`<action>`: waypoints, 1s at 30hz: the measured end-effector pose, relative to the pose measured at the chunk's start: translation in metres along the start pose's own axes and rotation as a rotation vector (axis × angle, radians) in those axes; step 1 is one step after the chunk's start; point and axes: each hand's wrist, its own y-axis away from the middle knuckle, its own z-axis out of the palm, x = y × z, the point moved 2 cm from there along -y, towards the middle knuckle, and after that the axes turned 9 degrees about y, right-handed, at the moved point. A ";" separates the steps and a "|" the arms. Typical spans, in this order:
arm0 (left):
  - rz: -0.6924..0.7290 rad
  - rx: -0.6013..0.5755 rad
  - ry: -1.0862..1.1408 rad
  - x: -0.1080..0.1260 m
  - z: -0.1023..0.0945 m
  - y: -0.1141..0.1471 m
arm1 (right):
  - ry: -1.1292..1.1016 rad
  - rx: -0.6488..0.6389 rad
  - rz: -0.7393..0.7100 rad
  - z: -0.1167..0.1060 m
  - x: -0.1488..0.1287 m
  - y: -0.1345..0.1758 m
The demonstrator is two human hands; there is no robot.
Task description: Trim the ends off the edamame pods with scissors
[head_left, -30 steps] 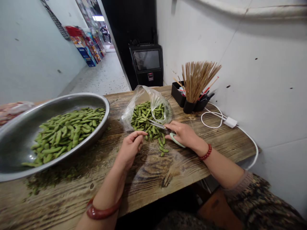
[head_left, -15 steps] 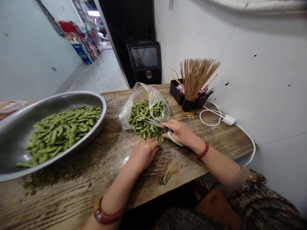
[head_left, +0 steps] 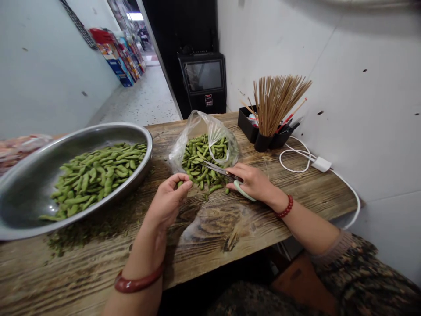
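My left hand (head_left: 167,197) is raised over the table and pinches a green edamame pod (head_left: 180,183), mostly covered by the fingers. Wrapped around a pair of scissors (head_left: 217,168) is my right hand (head_left: 251,179); the pale green handle shows below it. The blades point left across the pods, slightly parted. Behind them a see-through plastic bag (head_left: 179,147) lies with its mouth towards me, pods (head_left: 205,151) spilling onto the wood. At left stands a wide metal basin (head_left: 26,215) with a heap of edamame (head_left: 98,177) in it.
Trimmings (head_left: 82,239) lie along the basin's near side. Wooden skewers (head_left: 278,103) stand in a black holder (head_left: 248,125) by the wall. A white cable with an adapter (head_left: 321,164) runs along the right edge. Pinkish bagged stuff (head_left: 19,149) sits behind the basin.
My left hand has moved left and up from beside the loose pods, and a pod now shows in its fingers. My right hand keeps the scissors in nearly the same place.
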 end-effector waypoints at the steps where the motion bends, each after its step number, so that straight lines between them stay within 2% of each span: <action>1: -0.027 -0.018 0.071 0.000 0.000 0.000 | -0.008 -0.001 -0.004 0.000 -0.001 0.000; 6: -0.087 -0.120 0.217 0.000 0.002 0.000 | -0.006 -0.017 -0.011 0.000 -0.002 0.001; 11: -0.098 -0.069 0.235 -0.004 0.003 -0.001 | 0.010 -0.023 -0.025 0.002 -0.003 0.002; 19: -0.091 -0.065 0.168 -0.008 0.002 -0.002 | -0.008 -0.037 -0.027 0.001 -0.004 0.002; 26: -0.086 0.066 0.054 -0.009 0.005 0.000 | -0.068 -0.033 -0.049 0.001 -0.008 0.002; 30: -0.104 0.033 0.053 -0.008 0.010 0.002 | -0.107 -0.040 -0.056 0.001 -0.011 0.002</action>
